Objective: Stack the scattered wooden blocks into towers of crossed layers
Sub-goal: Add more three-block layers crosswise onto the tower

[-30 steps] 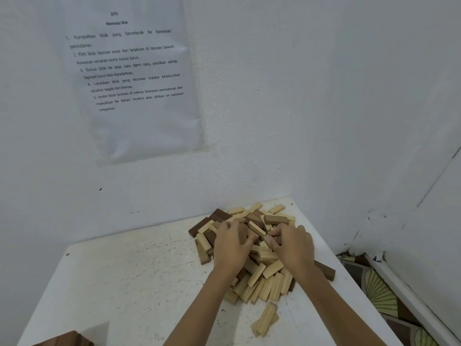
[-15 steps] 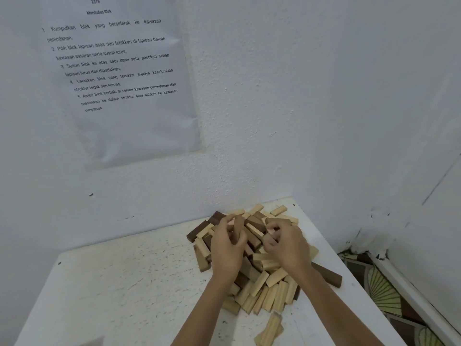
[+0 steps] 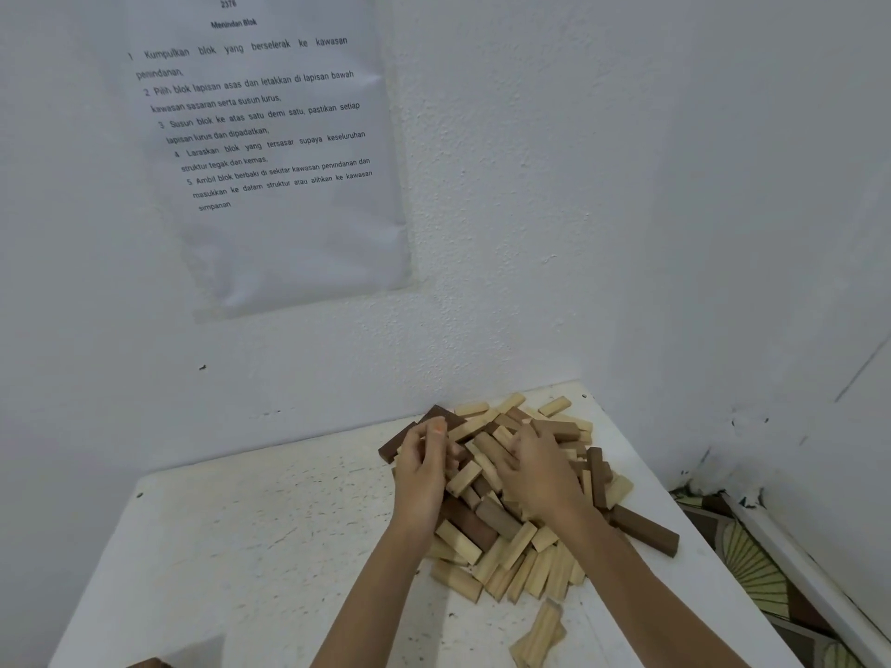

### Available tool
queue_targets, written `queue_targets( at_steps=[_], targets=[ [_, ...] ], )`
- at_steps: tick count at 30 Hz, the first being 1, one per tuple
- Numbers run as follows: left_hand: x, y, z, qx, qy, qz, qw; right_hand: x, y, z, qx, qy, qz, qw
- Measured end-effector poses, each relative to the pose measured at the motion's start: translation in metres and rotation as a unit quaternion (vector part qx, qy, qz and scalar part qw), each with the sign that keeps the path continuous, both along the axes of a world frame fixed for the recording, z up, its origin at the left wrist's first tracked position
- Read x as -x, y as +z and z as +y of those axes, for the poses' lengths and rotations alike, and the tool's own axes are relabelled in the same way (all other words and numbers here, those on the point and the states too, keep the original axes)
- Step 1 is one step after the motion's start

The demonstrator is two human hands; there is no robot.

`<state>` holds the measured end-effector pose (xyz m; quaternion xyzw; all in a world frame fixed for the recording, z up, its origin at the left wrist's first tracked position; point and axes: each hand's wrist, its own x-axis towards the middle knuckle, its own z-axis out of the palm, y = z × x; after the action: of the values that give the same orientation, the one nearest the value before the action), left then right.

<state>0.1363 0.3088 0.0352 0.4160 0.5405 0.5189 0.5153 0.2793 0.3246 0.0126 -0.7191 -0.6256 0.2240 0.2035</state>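
While the wooden blocks (image 3: pixel 518 552) lie heaped in the worktop's (image 3: pixel 250 547) far corner, the left grip (image 3: pixel 424 467) curls and the right grip (image 3: pixel 535 470) drapes over them. I cannot tell whether either clamps a block. Sorting seems underway, with no tower visible. Next, probably, a base layer on bare worktop.

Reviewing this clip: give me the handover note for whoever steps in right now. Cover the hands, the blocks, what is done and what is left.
Left hand: fingers curled at the pile's left edge. Whether it holds a block is unclear.
Right hand: on top of the pile, fingers among the blocks. Its grip is unclear.
Blocks: one loose pile of light and dark pieces in the far right corner of the table. A dark block lies apart on the right, and a few light blocks lie nearer the front.
Done: no tower in view.
Left: every layer.
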Motion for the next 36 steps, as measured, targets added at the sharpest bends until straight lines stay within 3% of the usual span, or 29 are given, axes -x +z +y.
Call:
queue_targets(
  at_steps=[3,6,11,15,20,29,36],
  targets=[
    [0.008,0.000,-0.007,0.003,0.002,-0.012,1.000,0.004,0.000,-0.002,0.016,-0.004,-0.074,0.997],
    [0.014,0.003,-0.016,0.011,0.009,-0.021,1.000,0.005,0.002,-0.006,0.008,-0.012,-0.055,0.998],
    [0.026,0.006,-0.029,0.007,0.039,-0.004,0.999,0.009,0.011,-0.018,-0.070,-0.044,0.138,0.987],
    [0.035,0.008,-0.041,0.003,0.050,0.006,0.999,0.018,0.029,-0.037,-0.101,-0.052,0.304,0.946],
    [0.046,0.009,-0.066,-0.012,0.057,-0.001,0.998,0.032,0.039,-0.074,-0.089,-0.031,0.429,0.898],
    [0.059,0.003,-0.132,-0.019,0.042,0.031,0.998,0.055,0.015,-0.139,-0.039,-0.041,0.494,0.868],
    [0.076,-0.016,-0.185,0.005,0.047,0.075,0.996,0.074,-0.011,-0.181,-0.003,-0.027,0.460,0.888]
  ],
)
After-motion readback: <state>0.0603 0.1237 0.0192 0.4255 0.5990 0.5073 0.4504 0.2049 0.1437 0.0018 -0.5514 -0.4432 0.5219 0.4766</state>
